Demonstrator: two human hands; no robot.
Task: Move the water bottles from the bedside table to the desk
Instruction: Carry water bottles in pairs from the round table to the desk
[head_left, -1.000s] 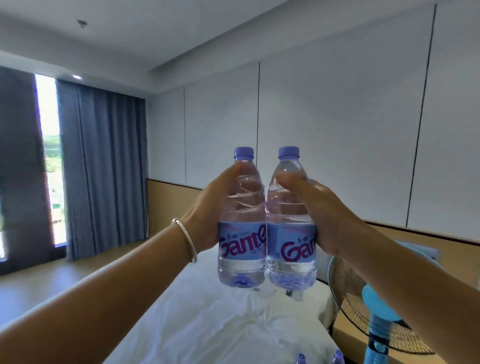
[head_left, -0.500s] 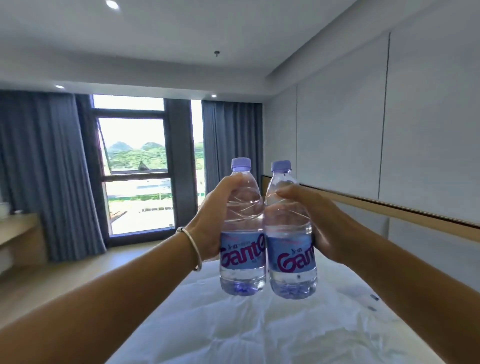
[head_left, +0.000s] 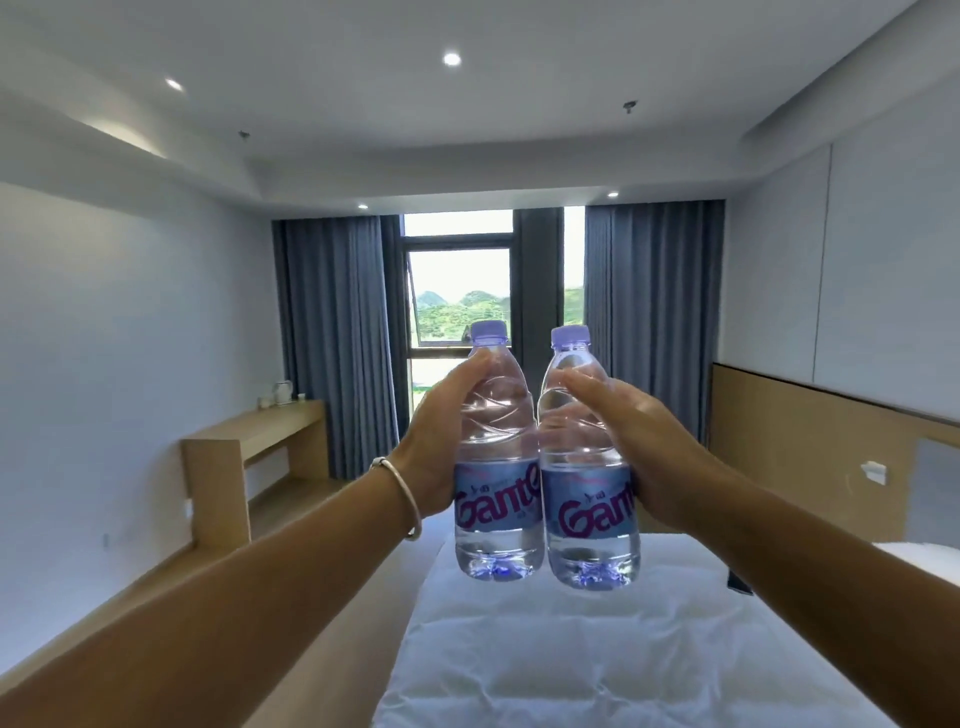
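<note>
Above the bed (head_left: 571, 670), two "Gante"-labelled bottles — left bottle (head_left: 496, 467), right bottle (head_left: 587, 478) — touching

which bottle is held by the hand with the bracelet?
The left bottle, gripped by the left hand, whose wrist wears the bracelet. The right bottle is gripped by the right hand, whose wrist is bare.
</note>
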